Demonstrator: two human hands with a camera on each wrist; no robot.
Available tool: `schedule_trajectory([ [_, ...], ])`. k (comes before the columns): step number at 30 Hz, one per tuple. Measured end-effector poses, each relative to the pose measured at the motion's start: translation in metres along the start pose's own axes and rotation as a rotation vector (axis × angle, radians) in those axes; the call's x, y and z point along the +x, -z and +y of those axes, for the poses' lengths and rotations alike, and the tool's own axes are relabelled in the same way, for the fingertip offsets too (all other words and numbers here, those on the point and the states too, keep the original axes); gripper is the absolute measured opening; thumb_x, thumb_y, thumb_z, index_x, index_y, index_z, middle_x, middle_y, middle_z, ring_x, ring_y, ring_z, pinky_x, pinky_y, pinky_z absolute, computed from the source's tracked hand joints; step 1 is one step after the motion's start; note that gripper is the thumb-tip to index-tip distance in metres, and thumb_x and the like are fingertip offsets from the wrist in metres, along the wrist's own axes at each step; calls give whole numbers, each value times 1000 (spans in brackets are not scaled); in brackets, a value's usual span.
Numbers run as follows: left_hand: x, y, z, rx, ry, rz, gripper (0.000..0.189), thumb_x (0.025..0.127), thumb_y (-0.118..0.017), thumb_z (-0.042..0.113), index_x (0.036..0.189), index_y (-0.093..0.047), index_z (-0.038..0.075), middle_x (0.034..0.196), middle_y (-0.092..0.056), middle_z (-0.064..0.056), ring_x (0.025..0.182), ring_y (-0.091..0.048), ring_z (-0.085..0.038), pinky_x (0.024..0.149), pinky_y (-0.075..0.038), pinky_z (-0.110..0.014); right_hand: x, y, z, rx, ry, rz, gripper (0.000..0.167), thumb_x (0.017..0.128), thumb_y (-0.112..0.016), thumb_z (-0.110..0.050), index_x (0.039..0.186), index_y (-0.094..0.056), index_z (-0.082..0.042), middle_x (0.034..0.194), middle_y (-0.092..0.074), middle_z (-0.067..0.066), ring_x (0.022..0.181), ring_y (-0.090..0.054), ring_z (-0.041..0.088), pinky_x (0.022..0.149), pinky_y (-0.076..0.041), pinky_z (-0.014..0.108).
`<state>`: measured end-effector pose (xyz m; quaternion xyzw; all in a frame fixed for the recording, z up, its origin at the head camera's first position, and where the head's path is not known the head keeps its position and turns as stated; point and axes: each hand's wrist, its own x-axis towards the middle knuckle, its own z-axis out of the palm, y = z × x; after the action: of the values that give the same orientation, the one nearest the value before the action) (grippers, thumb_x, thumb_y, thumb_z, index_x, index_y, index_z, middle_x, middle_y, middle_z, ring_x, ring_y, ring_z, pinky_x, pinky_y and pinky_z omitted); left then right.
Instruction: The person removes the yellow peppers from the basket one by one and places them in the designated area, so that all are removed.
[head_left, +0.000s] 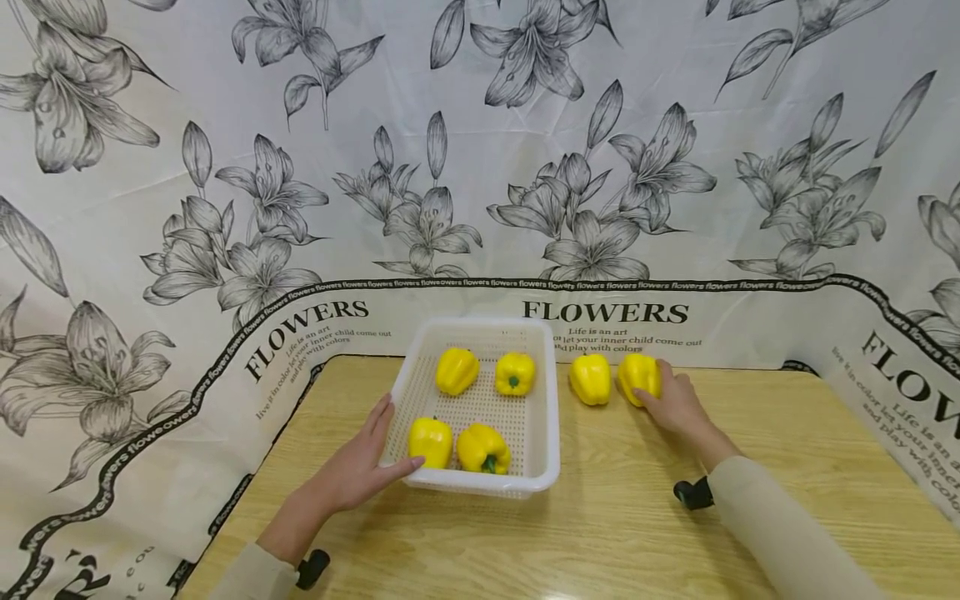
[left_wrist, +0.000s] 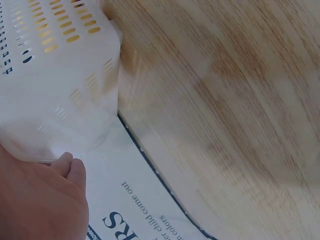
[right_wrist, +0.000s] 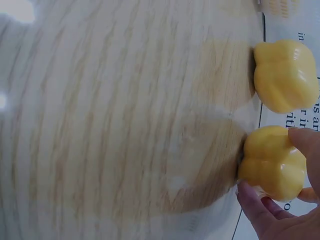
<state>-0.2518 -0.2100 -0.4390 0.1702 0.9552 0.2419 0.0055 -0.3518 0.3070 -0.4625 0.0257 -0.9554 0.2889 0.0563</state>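
Observation:
A white perforated plastic basket (head_left: 550,400) stands on the wooden table, with several yellow bell peppers (head_left: 457,372) spread inside it. My left hand (head_left: 352,467) grips its near left corner, thumb over the front rim and fingers along the outer side. In the left wrist view, curled fingers (left_wrist: 75,170) show at the basket wall (left_wrist: 65,115). To the right of the basket, my right hand (head_left: 681,406) holds a yellow bell pepper (head_left: 636,379) between thumb and fingers; the right wrist view shows this pepper (right_wrist: 272,162) low, close over the tabletop. Just left of it sits another yellow bell pepper (head_left: 591,379).
A white cloth (head_left: 450,192) printed with lilies and the word FLOWERS hangs behind the table (head_left: 600,517) and along both sides. The loose peppers stand near the table's back edge. Each wrist carries a small black camera (head_left: 693,493).

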Motion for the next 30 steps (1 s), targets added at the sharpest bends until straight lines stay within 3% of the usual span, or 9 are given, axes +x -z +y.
schedule_trajectory([
  [5, 0, 0, -1, -8, 1, -4, 113, 92, -50, 77, 165, -1, 6, 171, 9, -6, 152, -24, -42, 119, -30, -57, 1, -1, -3, -9, -40, -6, 80, 103, -58, -28, 153, -13, 16, 125, -36, 50, 113, -46, 58, 95, -44, 69],
  [18, 1, 0, -2, -20, 1, -16, 112, 92, -50, 77, 165, -1, 7, 172, 9, -5, 151, -25, -42, 118, -32, -58, -4, 12, -10, -6, -31, -44, 86, 102, -60, -32, 154, -11, 15, 132, -31, 50, 118, -44, 59, 99, -42, 70],
  [25, 1, 1, -2, -16, -3, -10, 113, 92, -50, 77, 165, -1, 6, 172, 9, -6, 152, -24, -41, 119, -31, -57, -12, 30, -20, -68, 33, -45, 88, 100, -63, -33, 154, -14, 18, 135, -28, 51, 119, -44, 64, 98, -42, 73],
  [30, 1, 0, -2, -21, -6, -12, 113, 92, -51, 77, 164, -1, 5, 172, 9, -6, 152, -24, -41, 119, -31, -57, -20, 40, -32, -82, 124, -33, 83, 99, -66, -30, 153, -22, 17, 137, -31, 49, 118, -46, 62, 97, -42, 74],
])
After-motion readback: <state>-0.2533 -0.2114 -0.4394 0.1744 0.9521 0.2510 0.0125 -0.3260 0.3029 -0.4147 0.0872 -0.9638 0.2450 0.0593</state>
